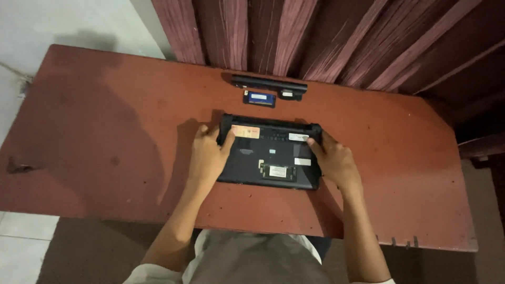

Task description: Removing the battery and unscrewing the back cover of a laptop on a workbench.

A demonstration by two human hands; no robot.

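We had the small black laptop (269, 158) flipped belly-up, mid-counter (105, 131), near edge close to us. Left hand (206, 156) gripped its left edge, thumb over the top, fingers clamped on the case. Right hand (336, 163) clamped on the right edge likewise. Long black battery (269, 85) and a small memory module (259, 99) lay well apart on the far side, near the curtain (315, 37). Risk, as we judged it: uneven pull from one hand could skid the laptop on the counter, or a far shove could knock the loose module.
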